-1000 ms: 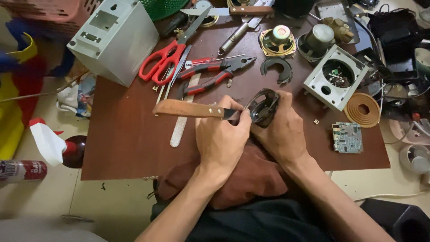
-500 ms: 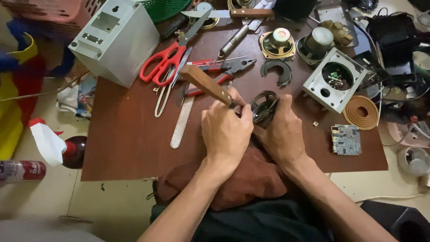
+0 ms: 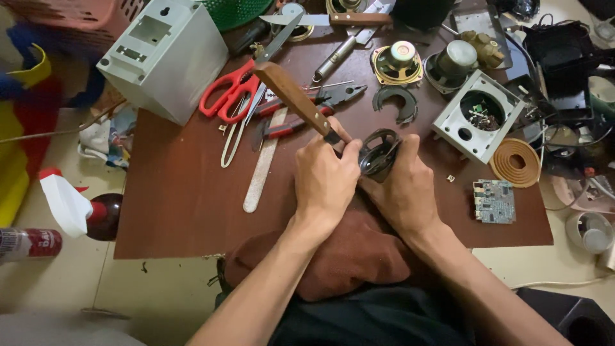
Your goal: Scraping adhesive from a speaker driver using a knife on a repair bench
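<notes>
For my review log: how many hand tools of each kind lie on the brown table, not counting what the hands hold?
scissors: 1
pliers: 1
kitchen knife: 1
flat file: 1
Total: 4

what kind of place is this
Likely a home repair bench for speakers: loose speaker drivers, a bare circuit board and pliers lie on a cluttered brown table.

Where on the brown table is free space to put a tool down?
Bare wood on the table lies left of the left hand, between grey box and near edge. Crowded at the back around the red scissors and right by the circuit board.
</notes>
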